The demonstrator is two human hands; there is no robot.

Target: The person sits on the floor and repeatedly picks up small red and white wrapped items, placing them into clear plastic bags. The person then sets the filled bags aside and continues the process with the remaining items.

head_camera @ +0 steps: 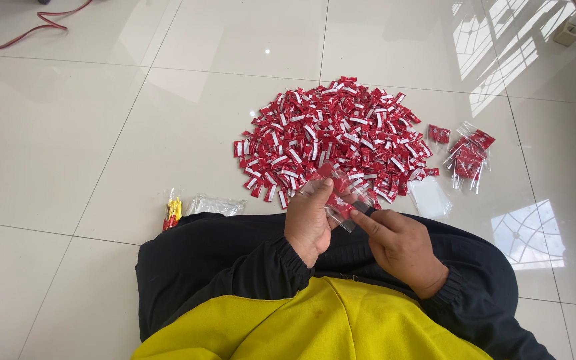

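My left hand (308, 223) holds a small clear plastic bag (341, 195) with red wrapped candies inside it. My right hand (398, 243) pinches the lower edge of the same bag with thumb and forefinger. Just beyond both hands lies a big heap of red-and-white wrapped candies (331, 137) on the tiled floor. I sit with black-trousered legs folded under my hands, in a yellow top with black sleeves.
Filled clear bags of red candies (468, 157) lie to the right of the heap, with a single one (439, 133) nearer it. A stack of empty clear bags (430, 197) rests by my right knee. Yellow-and-red sticks (172, 212) and crumpled plastic (213, 205) lie left. A red cable (31, 30) crosses the far left floor.
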